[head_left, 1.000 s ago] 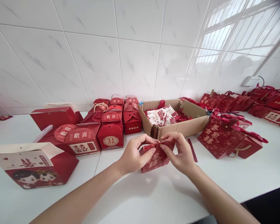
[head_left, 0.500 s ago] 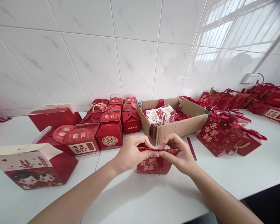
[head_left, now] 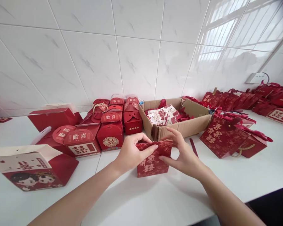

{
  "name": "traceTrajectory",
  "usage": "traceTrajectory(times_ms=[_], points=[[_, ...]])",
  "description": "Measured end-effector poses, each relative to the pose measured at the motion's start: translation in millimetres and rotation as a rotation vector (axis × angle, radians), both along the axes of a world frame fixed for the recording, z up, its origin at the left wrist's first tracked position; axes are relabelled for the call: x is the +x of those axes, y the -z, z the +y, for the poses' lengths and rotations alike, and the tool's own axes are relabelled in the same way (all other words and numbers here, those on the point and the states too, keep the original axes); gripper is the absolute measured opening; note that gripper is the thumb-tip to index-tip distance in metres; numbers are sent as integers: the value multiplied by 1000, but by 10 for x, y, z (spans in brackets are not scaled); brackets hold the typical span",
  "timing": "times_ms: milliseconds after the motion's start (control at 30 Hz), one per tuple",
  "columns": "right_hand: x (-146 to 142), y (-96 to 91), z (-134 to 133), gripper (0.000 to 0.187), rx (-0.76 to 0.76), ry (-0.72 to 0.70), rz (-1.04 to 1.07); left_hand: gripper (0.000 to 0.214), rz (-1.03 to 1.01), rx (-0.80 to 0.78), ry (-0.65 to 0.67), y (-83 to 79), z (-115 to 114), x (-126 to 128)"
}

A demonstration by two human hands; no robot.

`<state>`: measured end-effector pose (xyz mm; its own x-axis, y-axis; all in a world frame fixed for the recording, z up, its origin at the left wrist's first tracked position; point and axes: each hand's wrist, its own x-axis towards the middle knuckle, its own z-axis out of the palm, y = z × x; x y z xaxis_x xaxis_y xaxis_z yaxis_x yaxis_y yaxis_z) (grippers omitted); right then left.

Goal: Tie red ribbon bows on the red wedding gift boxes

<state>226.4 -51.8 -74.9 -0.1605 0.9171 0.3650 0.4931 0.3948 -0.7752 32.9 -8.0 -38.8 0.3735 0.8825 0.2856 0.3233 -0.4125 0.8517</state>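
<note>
A small red gift box (head_left: 153,163) with gold characters and a floral pattern stands upright on the white table in front of me. My left hand (head_left: 134,152) pinches its top edge at the left, thumb on the front face and fingers behind. At the right side, my right hand (head_left: 182,153) has its fingers apart; its thumb tip touches the front face, while the other fingers reach up behind the top right corner. The back of the box is hidden.
Behind stands an open cardboard box (head_left: 184,127) with printed cards and red ribbon inside. Folded red boxes (head_left: 110,135) cluster at left, near a larger box (head_left: 37,175) with cartoon figures. More red gift boxes (head_left: 223,136) stand at right. A dark red strip (head_left: 193,147) lies nearby.
Both hands were pinching together at the middle of the box top, with ribbon hanging in front. They have moved apart, and the front now stands taller, with no ribbon showing on it.
</note>
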Motion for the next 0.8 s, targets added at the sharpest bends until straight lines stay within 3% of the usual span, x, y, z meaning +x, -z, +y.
traceTrajectory(times_ms=[333,567,800], points=[[401,-242,-28,25,-20,88,-104,21,5,-20,23,-16,1,-13],[651,-365,-86,23,-360,-267,-13,18,-3,5,36,20,-18,-9],[790,-255,-40,14,-314,-265,335,17,-11,-7,38,7,-27,-2]])
